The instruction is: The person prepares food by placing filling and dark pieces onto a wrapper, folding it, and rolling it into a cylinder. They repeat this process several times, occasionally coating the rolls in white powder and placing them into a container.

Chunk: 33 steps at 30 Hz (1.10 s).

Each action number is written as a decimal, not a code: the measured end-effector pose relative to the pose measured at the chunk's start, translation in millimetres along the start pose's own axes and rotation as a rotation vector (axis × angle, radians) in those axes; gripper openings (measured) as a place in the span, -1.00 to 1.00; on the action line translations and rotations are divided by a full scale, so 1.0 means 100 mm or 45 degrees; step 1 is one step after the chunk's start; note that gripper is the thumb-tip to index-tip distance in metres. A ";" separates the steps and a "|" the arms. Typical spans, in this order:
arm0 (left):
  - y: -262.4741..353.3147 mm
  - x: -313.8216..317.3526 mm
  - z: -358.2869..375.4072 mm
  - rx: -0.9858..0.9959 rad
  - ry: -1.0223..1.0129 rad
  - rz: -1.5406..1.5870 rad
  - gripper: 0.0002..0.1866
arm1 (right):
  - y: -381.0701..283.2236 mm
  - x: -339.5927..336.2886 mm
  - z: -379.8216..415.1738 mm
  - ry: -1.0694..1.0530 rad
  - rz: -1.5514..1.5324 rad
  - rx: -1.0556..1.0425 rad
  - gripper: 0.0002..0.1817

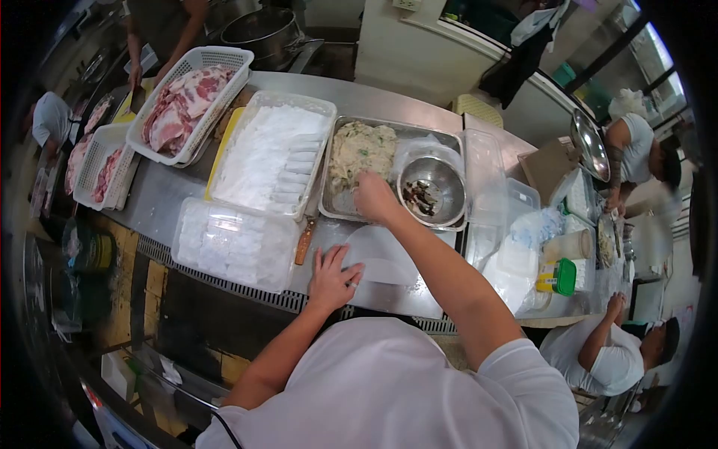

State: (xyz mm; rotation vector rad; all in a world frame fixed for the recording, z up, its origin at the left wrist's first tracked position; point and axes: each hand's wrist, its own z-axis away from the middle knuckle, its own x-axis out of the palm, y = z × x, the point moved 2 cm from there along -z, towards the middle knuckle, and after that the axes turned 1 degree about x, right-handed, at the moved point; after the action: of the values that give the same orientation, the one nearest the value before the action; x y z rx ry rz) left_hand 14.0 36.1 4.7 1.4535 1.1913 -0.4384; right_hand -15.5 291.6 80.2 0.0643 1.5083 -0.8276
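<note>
Pale mixture (364,148) speckled with green lies in the metal tray (326,196), right at the fingertips of my right hand (359,187), which curl down at its near edge; I cannot tell whether they pinch any. My left hand (334,278) is released, fingers spread flat on the counter (318,88), beside a thin translucent sheet (383,251).
</note>
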 end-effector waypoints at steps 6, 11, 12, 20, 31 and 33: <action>0.01 -0.03 0.00 -0.026 0.049 0.026 -0.76 | -0.03 0.43 -0.23 -0.294 0.422 -0.230 -0.73; 0.01 -0.05 -0.02 -0.018 0.076 0.037 -0.78 | -0.06 0.04 -0.24 -0.176 0.266 -0.142 -0.77; 0.01 -0.04 -0.01 -0.017 0.084 0.044 -0.78 | -0.05 -0.04 -0.24 -0.144 0.214 -0.147 -0.77; 0.00 -0.04 -0.01 -0.014 0.082 0.039 -0.79 | 0.14 -0.10 -0.42 -0.046 -0.267 -0.084 -0.75; 0.00 -0.03 0.02 -0.006 0.123 0.061 -0.81 | 0.14 0.26 -0.28 -0.216 0.148 -0.111 -0.79; 0.00 -0.02 0.01 -0.011 0.127 0.064 -0.81 | 0.10 0.28 -0.25 -0.245 0.035 -0.188 -0.78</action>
State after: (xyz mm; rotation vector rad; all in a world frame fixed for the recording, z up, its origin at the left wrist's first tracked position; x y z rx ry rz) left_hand 13.2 34.2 6.3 1.5089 1.2314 -0.3293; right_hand -35.5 299.6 48.4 -0.1012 1.3795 -0.6780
